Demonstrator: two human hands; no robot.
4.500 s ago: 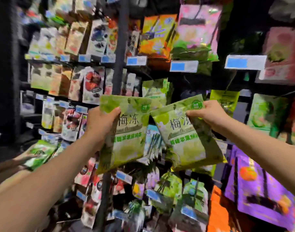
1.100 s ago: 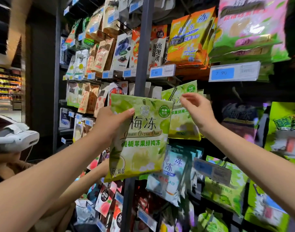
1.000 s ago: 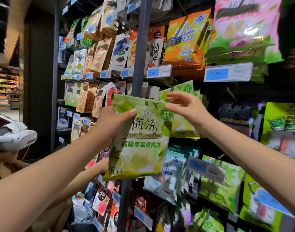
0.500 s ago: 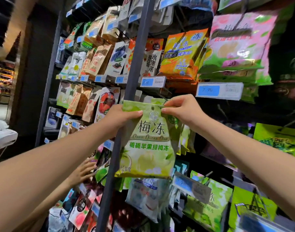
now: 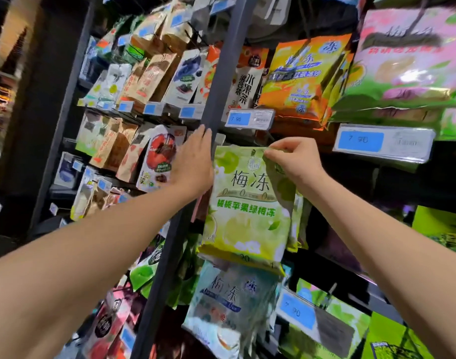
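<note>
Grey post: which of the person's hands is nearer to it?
Left. The left hand is open over the post; the right hand is apart to its right, pinching the top of the green pouch.

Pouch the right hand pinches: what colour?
The flat plastic snack pouch is light green with pale fruit art and dark lettering; head view shows it best.

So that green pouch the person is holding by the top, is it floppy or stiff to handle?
Probably floppy: the green pouch creases where the right hand pinches its top edge. Its glossy film looks fairly slippery. It hangs straight down from that pinch, so it likely has some weight and would swing if nudged.
</note>
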